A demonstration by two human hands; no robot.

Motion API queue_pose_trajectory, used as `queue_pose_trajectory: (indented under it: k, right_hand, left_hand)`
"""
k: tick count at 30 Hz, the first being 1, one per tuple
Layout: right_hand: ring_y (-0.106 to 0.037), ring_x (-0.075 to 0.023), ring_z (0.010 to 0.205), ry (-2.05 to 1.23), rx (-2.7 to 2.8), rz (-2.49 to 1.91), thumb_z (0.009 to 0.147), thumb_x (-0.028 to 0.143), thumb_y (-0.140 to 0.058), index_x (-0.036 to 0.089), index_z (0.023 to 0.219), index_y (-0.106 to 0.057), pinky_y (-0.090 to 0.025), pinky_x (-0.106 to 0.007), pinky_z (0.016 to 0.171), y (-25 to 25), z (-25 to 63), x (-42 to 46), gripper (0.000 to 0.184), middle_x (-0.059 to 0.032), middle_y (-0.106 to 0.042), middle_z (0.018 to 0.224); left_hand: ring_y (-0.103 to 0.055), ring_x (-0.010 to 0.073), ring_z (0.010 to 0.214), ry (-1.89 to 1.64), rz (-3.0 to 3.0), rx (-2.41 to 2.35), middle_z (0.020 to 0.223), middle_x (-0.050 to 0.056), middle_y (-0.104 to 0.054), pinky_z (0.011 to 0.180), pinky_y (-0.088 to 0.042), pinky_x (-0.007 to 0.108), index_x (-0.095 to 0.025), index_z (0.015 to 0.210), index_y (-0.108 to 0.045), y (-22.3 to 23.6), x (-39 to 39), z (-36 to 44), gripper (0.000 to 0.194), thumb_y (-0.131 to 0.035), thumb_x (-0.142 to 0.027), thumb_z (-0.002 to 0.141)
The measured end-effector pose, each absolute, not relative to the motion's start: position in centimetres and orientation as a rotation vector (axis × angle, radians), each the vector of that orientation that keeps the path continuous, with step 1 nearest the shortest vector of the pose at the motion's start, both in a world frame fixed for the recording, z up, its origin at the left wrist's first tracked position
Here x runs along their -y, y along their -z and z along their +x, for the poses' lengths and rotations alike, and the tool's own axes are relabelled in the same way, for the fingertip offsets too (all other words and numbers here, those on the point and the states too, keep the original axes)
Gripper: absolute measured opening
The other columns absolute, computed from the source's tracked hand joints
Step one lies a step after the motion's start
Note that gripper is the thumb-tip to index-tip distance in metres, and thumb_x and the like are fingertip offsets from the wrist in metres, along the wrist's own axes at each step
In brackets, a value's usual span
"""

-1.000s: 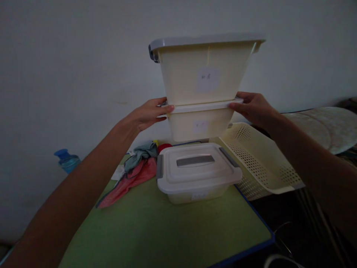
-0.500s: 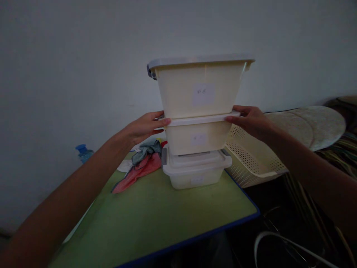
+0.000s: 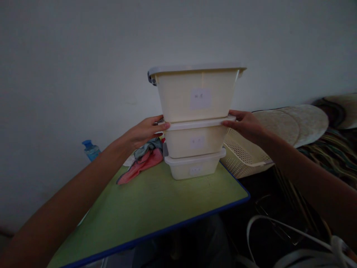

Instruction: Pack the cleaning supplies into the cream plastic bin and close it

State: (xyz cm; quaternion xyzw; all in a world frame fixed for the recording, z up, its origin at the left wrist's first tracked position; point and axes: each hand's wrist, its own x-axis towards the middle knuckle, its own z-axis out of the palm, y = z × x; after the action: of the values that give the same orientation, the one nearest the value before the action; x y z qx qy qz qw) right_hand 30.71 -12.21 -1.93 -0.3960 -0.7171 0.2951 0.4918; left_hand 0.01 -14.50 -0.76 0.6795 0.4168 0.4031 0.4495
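Note:
Three cream plastic storage boxes stand stacked on a green table: a large top box, a middle box and a small bottom box. My left hand grips the left end of the middle box's lid rim. My right hand grips the right end of the same rim. Each box carries a small white label on its front.
A heap of pink and grey cloths lies left of the stack. A perforated cream basket leans at the table's right edge. A blue-capped bottle stands by the wall. Round mats and white cables are on the right.
My hands lowered the two upper boxes onto the small lidded box, so all three now form one stack. The view pulled back from the table.

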Motion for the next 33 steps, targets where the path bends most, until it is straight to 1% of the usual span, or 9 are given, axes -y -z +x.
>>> queue_pose_trajectory:
  k: [5, 11, 15, 19, 21, 24, 27, 30, 33]
  right_hand:
    - [-0.054, -0.0281, 0.109, -0.736, 1.726, -0.942, 0.061, 0.036, -0.071, 0.028, 0.090, -0.067, -0.044, -0.044, 0.096, 2.4, 30.7, 12.4, 0.031, -0.0016, -0.062, 0.113]
    - [-0.055, -0.0275, 0.107, -0.820, 1.662, -0.898, 0.055, 0.032, -0.074, 0.029, 0.086, -0.068, -0.043, -0.044, 0.097, 2.8, 30.5, 12.2, 0.032, 0.0002, -0.064, 0.109]
    - [-0.056, -0.0274, 0.104, -0.839, 1.646, -0.859, 0.054, 0.034, -0.075, 0.031, 0.083, -0.068, -0.044, -0.046, 0.094, 2.9, 30.4, 11.9, 0.030, 0.0010, -0.065, 0.104]
    - [-0.058, -0.0252, 0.099, -0.848, 1.645, -0.847, 0.054, 0.036, -0.075, 0.029, 0.085, -0.068, -0.045, -0.044, 0.092, 3.0, 30.3, 11.7, 0.032, -0.0004, -0.065, 0.100]
    - [-0.059, -0.0236, 0.094, -0.890, 1.606, -0.853, 0.054, 0.040, -0.075, 0.027, 0.086, -0.066, -0.047, -0.042, 0.088, 3.2, 30.1, 11.7, 0.035, -0.0018, -0.065, 0.097]
    - [-0.058, -0.0196, 0.086, -0.939, 1.462, -0.885, 0.055, 0.046, -0.074, 0.025, 0.081, -0.060, -0.050, -0.037, 0.076, 3.6, 29.7, 11.8, 0.036, -0.0011, -0.061, 0.092]
    - [-0.055, -0.0152, 0.079, -0.948, 1.335, -0.886, 0.055, 0.044, -0.073, 0.026, 0.079, -0.052, -0.048, -0.029, 0.064, 4.1, 29.1, 11.9, 0.036, 0.0019, -0.055, 0.088]
    - [-0.052, -0.0139, 0.076, -0.955, 1.315, -0.882, 0.057, 0.041, -0.071, 0.027, 0.082, -0.050, -0.044, -0.027, 0.060, 4.5, 28.7, 11.9, 0.035, 0.0025, -0.052, 0.087]
    - [-0.051, -0.0144, 0.077, -0.929, 1.296, -0.873, 0.060, 0.039, -0.066, 0.028, 0.085, -0.048, -0.042, -0.027, 0.060, 4.9, 28.4, 11.8, 0.033, 0.0023, -0.052, 0.089]
  left_hand:
    - [-0.044, 0.0277, 0.118, -0.994, 1.704, -1.011, 0.128, 0.011, -0.050, 0.096, -0.032, 0.042, -0.017, 0.117, -0.053, 1.1, 14.9, 0.2, 0.057, -0.068, -0.035, 0.065]
    - [-0.046, 0.0267, 0.115, -1.034, 1.707, -1.053, 0.126, 0.011, -0.051, 0.094, -0.034, 0.041, -0.016, 0.119, -0.051, 1.5, 15.2, 0.6, 0.061, -0.068, -0.036, 0.064]
    - [-0.047, 0.0259, 0.113, -1.050, 1.703, -1.053, 0.124, 0.010, -0.053, 0.092, -0.035, 0.040, -0.017, 0.116, -0.053, 1.6, 15.3, 0.9, 0.057, -0.067, -0.036, 0.065]
    - [-0.045, 0.0245, 0.114, -1.068, 1.665, -1.037, 0.125, 0.008, -0.052, 0.090, -0.037, 0.037, -0.020, 0.116, -0.053, 1.6, 15.1, 0.9, 0.053, -0.065, -0.033, 0.066]
    - [-0.047, 0.0238, 0.112, -1.064, 1.625, -1.016, 0.126, 0.007, -0.051, 0.087, -0.040, 0.036, -0.021, 0.116, -0.051, 1.6, 14.9, 1.0, 0.054, -0.066, -0.031, 0.065]
    - [-0.050, 0.0234, 0.106, -1.047, 1.562, -0.977, 0.125, 0.007, -0.050, 0.080, -0.044, 0.035, -0.023, 0.116, -0.050, 1.7, 14.8, 1.4, 0.055, -0.066, -0.029, 0.063]
    - [-0.052, 0.0242, 0.102, -1.085, 1.496, -0.992, 0.123, 0.008, -0.051, 0.076, -0.047, 0.037, -0.024, 0.115, -0.048, 2.0, 14.8, 2.0, 0.054, -0.066, -0.031, 0.064]
    - [-0.052, 0.0256, 0.102, -1.163, 1.477, -1.019, 0.124, 0.009, -0.050, 0.074, -0.049, 0.037, -0.024, 0.116, -0.047, 2.5, 14.7, 2.3, 0.055, -0.065, -0.037, 0.066]
    - [-0.053, 0.0266, 0.102, -1.212, 1.485, -1.003, 0.126, 0.009, -0.049, 0.071, -0.050, 0.037, -0.024, 0.119, -0.045, 3.0, 14.5, 2.3, 0.056, -0.064, -0.036, 0.067]
